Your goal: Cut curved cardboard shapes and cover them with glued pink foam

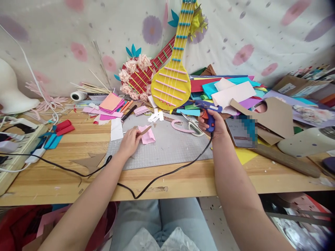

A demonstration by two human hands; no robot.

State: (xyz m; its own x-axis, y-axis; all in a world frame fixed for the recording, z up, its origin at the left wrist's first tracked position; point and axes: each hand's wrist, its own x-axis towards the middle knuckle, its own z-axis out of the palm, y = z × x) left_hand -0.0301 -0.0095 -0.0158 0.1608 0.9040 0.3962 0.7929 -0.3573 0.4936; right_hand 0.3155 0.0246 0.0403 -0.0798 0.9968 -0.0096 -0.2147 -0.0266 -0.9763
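Note:
My right hand [214, 124] is wrapped round a blue hot glue gun [210, 118], whose nozzle points left over the work area. From its base a black cord [167, 173] runs left across the table. In my left hand [131, 140], a narrow strip of brown cardboard [146, 131] is pinched between thumb and fingers. Under that strip, a piece of pink paper [149, 137] lies on the grey cutting mat [167, 153]. White-handled scissors [195, 127] and a curved pink strip [180, 127] lie between my hands. Small white paper pieces [156, 116] sit just beyond.
A yellow paper instrument [171, 85] and a red one with flowers [138, 78] lean at the back. Coloured sheets [232, 92] pile up behind my right hand, and a phone [241, 131] lies beside my forearm. A power strip [21, 157] stands at left.

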